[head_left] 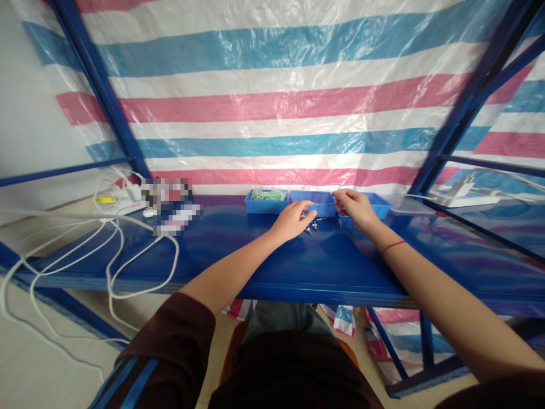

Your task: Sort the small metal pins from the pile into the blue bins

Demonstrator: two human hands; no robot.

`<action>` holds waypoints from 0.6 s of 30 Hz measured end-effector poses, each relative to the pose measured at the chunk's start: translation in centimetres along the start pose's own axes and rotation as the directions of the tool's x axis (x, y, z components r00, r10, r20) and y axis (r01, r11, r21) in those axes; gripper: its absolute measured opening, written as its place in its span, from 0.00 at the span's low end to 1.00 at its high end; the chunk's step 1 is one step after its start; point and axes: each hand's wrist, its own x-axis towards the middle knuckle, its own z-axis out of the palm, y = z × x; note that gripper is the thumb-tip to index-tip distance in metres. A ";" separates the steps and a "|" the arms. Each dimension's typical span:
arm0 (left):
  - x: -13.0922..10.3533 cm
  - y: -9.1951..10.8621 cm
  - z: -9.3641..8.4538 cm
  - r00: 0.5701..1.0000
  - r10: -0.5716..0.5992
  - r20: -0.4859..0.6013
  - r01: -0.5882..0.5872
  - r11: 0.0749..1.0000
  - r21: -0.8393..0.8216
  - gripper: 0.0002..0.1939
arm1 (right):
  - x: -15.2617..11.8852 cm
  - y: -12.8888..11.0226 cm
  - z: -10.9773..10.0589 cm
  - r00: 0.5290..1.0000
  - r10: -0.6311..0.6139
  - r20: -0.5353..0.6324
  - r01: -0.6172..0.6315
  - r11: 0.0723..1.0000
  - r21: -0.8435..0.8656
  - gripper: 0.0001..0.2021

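My left hand [293, 221] hovers at the front of the middle blue bin [321, 210], thumb and fingers apart. Several small metal pieces [314, 226] lie on the blue shelf [272, 267] beside its fingertips; their exact kind is too small to make out. Over the gap between the middle bin and the right blue bin [377, 205], my right hand [356, 209] has thumb and index finger pinched together. A thin, pale sliver shows just above that pinch, but I cannot tell what it is. Another small metal piece [339, 224] sits below the right fingers.
A left blue bin [251, 207] holds a green item in clear plastic [269, 195]. Right of the bins is a clear plastic tray or lid [411, 205]. White cables [114, 267] loop over the left end, near a blurred-out patch. A power strip [472, 196] stands far right; blue posts frame the shelf.
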 end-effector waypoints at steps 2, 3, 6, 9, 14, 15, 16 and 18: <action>0.0 -0.4 -0.1 0.997 -0.009 0.074 0.003 0.997 0.075 0.14 | 0.8 0.4 -1.2 0.983 0.107 -0.151 -0.104 0.994 0.026 0.09; 0.0 -0.6 -0.1 0.993 -0.014 0.118 0.000 0.993 0.118 0.13 | 1.0 0.5 -1.7 0.971 0.159 -0.181 -0.156 0.987 0.029 0.09; 0.1 -1.0 -0.4 0.971 -0.033 0.236 -0.022 0.974 0.225 0.16 | 1.3 0.8 -2.6 0.957 0.238 -0.167 -0.240 0.971 0.007 0.09; 0.2 -1.3 -0.6 0.952 -0.025 0.305 -0.061 0.962 0.268 0.17 | 1.0 0.7 -2.3 0.972 0.220 -0.077 -0.224 0.973 -0.050 0.08; 0.1 -1.3 -0.8 0.918 0.035 0.395 -0.133 0.965 0.224 0.13 | -0.3 0.3 -0.5 0.905 0.033 0.425 0.153 0.906 -0.394 0.09; 0.1 -1.3 -0.8 0.911 0.040 0.410 -0.141 0.965 0.220 0.13 | -0.6 0.2 -0.1 0.869 0.012 0.494 0.221 0.885 -0.410 0.09; 0.1 -1.2 -0.9 0.906 0.042 0.421 -0.148 0.964 0.222 0.13 | -0.9 0.2 0.2 0.843 -0.007 0.538 0.274 0.866 -0.418 0.10; 0.1 -1.0 -1.1 0.899 0.045 0.436 -0.165 0.957 0.240 0.12 | -1.2 0.0 0.6 0.815 -0.040 0.578 0.345 0.835 -0.429 0.11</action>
